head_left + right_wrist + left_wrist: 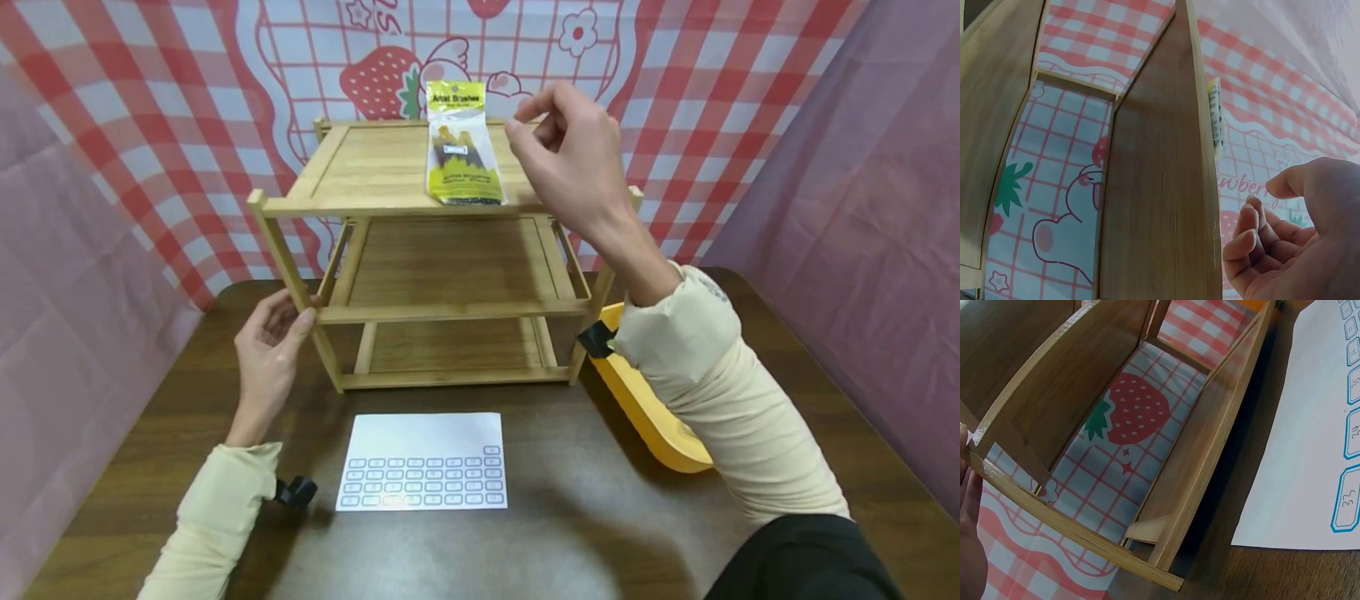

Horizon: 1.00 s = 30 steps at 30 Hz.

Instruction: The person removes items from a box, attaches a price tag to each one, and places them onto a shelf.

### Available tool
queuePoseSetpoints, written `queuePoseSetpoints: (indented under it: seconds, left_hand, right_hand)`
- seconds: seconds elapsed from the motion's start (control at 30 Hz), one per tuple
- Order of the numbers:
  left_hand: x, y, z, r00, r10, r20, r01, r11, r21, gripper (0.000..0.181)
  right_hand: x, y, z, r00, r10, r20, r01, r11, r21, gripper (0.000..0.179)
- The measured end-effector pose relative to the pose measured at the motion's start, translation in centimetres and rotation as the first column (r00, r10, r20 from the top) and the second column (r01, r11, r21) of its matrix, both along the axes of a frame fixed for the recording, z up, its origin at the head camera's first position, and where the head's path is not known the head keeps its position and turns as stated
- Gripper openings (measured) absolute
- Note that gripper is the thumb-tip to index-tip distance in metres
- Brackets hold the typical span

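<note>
A three-tier wooden shelf (450, 312) stands on the table. My left hand (270, 342) grips its front left post at the middle tier, thumb in front and fingers partly hidden behind. In the left wrist view, only the edge of that hand (969, 531) shows against the wooden frame. A yellow-and-clear pack of artist brushes (463, 150) lies on the top tier, its lower end at the front rail. Just right of the pack, my right hand (573, 158) is raised above the top tier, fingers loosely bent, thumb apart, holding nothing. The right wrist view shows the same empty hand (1291, 231).
A white sheet with rows of numbered boxes (422, 437) lies on the table in front of the shelf. An orange-yellow tray (645, 408) sits by the shelf's right side, partly under my right arm. A red-and-white strawberry cloth (300, 50) hangs behind; pink cloth (847, 200) lines the sides.
</note>
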<state>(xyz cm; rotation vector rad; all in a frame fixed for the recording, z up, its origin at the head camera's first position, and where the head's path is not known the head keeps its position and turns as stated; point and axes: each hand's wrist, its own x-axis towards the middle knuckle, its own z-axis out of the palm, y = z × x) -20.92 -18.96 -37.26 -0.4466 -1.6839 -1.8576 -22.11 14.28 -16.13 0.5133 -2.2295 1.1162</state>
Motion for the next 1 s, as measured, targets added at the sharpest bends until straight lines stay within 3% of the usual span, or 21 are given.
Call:
queuePoseSetpoints:
  seconds: [0.2, 0.57, 1.0]
  left_hand:
    - [0.1, 0.0, 0.2, 1.0, -0.01, 0.003, 0.01, 1.0, 0.014, 0.029]
    - [0.1, -0.2, 0.1, 1.0, 0.011, 0.011, -0.011, 1.0, -0.017, 0.031]
    - [0.2, -0.1, 0.4, 0.998, -0.048, -0.026, 0.049, 0.998, 0.033, 0.031]
  right_hand:
    - [1.0, 0.8, -0.6, 0.999, 0.003, -0.037, -0.002, 1.0, 0.016, 0.019]
    - [2.5, 2.2, -2.1, 0.999, 0.03, -0.029, -0.03, 1.0, 0.009, 0.017]
    - [3.8, 4.2, -4.5, 0.986, 0.131, -0.102, -0.127, 0.991, 0.041, 0.014]
